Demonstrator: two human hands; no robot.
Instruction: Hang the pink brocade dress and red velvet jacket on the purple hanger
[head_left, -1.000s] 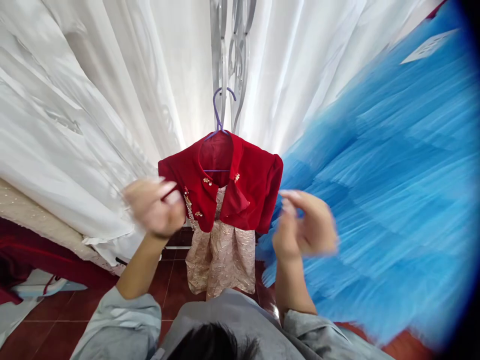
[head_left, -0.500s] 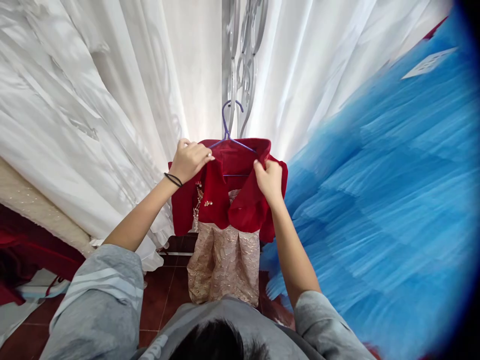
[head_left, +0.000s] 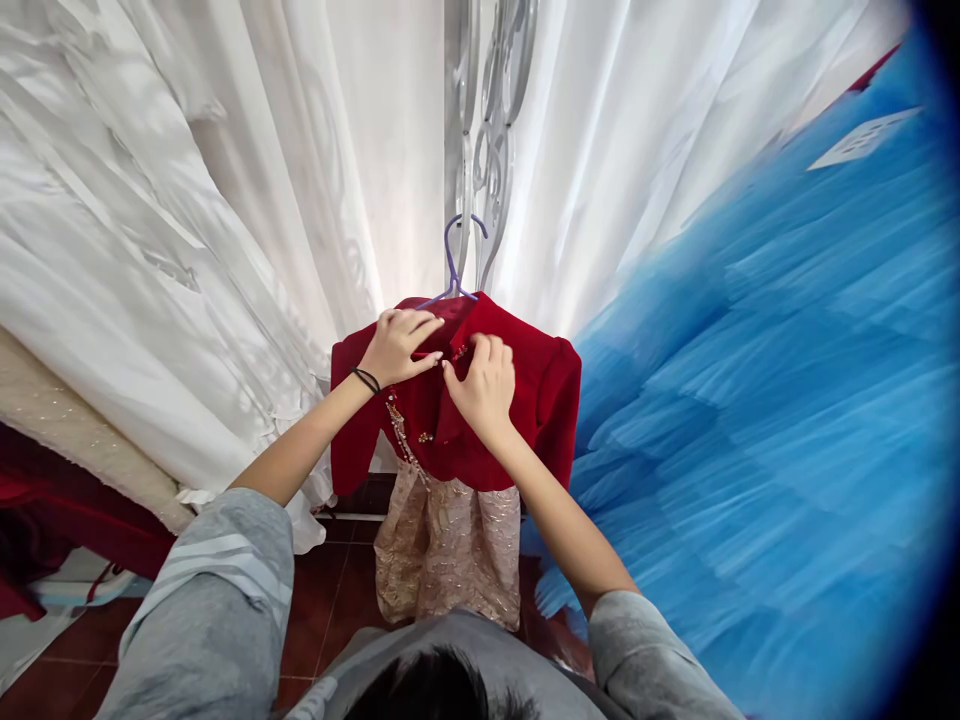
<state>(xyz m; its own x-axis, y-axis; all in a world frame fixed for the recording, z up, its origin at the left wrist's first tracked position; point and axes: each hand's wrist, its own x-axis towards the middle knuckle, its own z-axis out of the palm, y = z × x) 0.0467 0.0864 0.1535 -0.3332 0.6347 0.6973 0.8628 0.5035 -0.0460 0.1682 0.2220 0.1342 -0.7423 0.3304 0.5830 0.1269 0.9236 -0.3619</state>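
A red velvet jacket [head_left: 536,395] with beaded trim hangs on a purple hanger [head_left: 452,255]. Below its hem shows a shiny rose-gold skirt [head_left: 450,545]. At the collar, my left hand [head_left: 401,347] touches the cloth, its fingers stretched out and the thumb apart from them. My right hand [head_left: 484,390] has its fingers curled at the front edge of the jacket, close to the middle, gripping the cloth. The thumbs of both hands are near each other. Part of the jacket front is hidden behind my hands.
The hanger hooks on a silver scrollwork metal frame [head_left: 491,150]. White draped fabric [head_left: 292,150] lines the left and back. A large blue tulle gown [head_left: 750,400] fills the right side, with a white tag [head_left: 862,138] on it. Red floor tiles [head_left: 319,590] lie below.
My right hand has moved left, bringing the right front of the jacket toward the middle. My left hand has shifted slightly right and down, its fingers spreading. The jacket front is more closed.
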